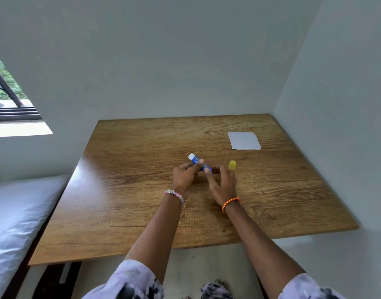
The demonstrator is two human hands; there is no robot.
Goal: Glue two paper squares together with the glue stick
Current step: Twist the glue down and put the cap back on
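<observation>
Sleeves (129, 281) and bare forearms reach over the table (120, 212) edge to mid-table, where the left hand (185, 178) closes thumb and fingers round the blue glue stick (199, 164), white end angled up and away. Just beside it, the right hand (225, 184) pinches the yellow cap (232, 165) in its fingertips, other fingers spread, apparently just uncapped so glue can be applied. Paper (244, 140), seemingly both squares stacked, lies flat far right, well apart, untouched.
</observation>
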